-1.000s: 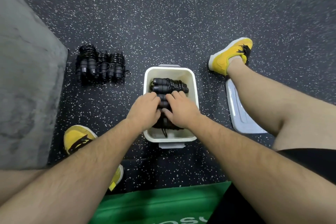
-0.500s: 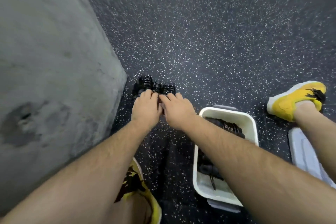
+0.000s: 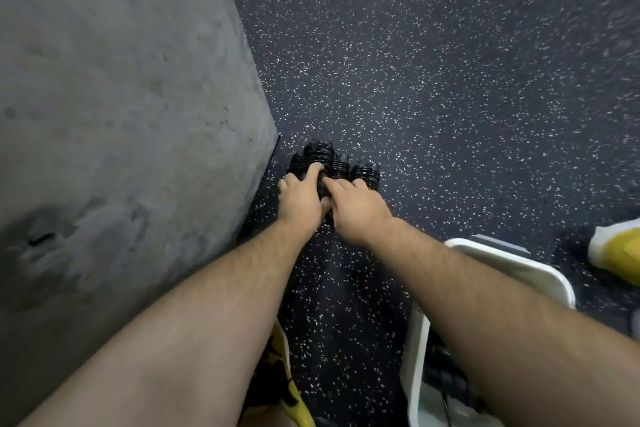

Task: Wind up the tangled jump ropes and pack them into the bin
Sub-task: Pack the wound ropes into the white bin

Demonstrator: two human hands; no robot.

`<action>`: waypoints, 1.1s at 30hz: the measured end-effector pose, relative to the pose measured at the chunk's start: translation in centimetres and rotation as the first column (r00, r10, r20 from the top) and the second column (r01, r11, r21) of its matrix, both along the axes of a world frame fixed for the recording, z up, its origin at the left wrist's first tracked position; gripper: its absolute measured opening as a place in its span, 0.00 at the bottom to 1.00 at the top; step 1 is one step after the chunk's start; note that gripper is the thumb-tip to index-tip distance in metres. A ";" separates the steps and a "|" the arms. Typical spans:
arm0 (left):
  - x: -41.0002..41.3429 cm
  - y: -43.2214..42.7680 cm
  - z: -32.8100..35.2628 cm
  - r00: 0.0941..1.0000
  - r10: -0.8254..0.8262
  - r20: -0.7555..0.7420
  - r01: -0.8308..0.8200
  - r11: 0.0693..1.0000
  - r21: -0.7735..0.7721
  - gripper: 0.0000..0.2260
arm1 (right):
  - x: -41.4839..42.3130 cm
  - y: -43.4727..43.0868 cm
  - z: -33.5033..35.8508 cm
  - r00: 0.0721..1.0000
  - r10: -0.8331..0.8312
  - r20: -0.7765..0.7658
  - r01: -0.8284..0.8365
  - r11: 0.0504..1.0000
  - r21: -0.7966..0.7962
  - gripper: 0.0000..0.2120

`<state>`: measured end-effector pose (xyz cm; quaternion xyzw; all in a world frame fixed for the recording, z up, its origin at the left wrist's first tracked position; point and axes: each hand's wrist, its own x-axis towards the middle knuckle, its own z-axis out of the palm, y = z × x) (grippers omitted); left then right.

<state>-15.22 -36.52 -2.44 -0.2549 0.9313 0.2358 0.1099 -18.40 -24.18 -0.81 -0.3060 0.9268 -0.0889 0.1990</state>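
White plastic bin (image 3: 414,343) sits nearest, at the lower right under the right forearm, with a few packed ropes (image 3: 446,381) dark inside it. A yellow shoe (image 3: 289,395) shows beside it under the left forearm.

Both forearms reach forward and slightly left, almost straight and close together, palms down. The left grip (image 3: 301,199) has its fingers draped and curled over the left of the rope bundles (image 3: 320,154), one fingertip on top of the coil, so it looks to be grasping that bundle. The right grip (image 3: 356,211) lies just beside it with its fingertips on the middle of the row. Motion blur hides whether they have clenched on anything, so I cannot tell.

The bundles lie side by side on the speckled rubber floor (image 3: 450,97), hard by the corner of a grey concrete block (image 3: 121,114) and well apart from the bin.

These should be light, and springy rather than stiff: thin cord wrapped round hard handles. Loose turns may slip off if a bundle is lifted by the cord alone. The safest hold is probably across the middle, squeezing handles and wraps together. Several could be pressed between two hands and carried as one block.

Farther right, a second yellow shoe (image 3: 616,250) rests on the floor.
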 end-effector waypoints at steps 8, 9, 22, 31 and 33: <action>3.8 1.7 4.0 0.989 -0.131 -0.069 0.118 0.980 -0.163 0.25 | 2.8 2.7 4.4 0.992 0.004 -0.124 -0.010 0.999 -0.049 0.33; 4.6 2.3 4.7 0.982 -0.171 -0.083 0.154 0.972 -0.177 0.25 | 3.4 3.4 5.2 0.988 0.020 -0.152 -0.027 0.999 -0.045 0.34; 12.8 14.5 14.5 0.905 -0.424 -0.023 0.387 0.802 0.455 0.19 | 11.8 23.0 12.9 0.997 -0.075 0.022 0.077 0.994 -0.073 0.27; 16.9 21.5 13.4 0.719 -0.664 0.207 0.513 0.707 0.486 0.21 | 20.0 29.2 10.6 0.968 -0.201 0.149 0.190 0.979 0.079 0.26; 17.2 22.2 12.6 0.721 -0.646 0.250 0.489 0.731 0.476 0.20 | 20.9 29.4 9.8 0.963 -0.210 0.171 0.196 0.976 0.099 0.26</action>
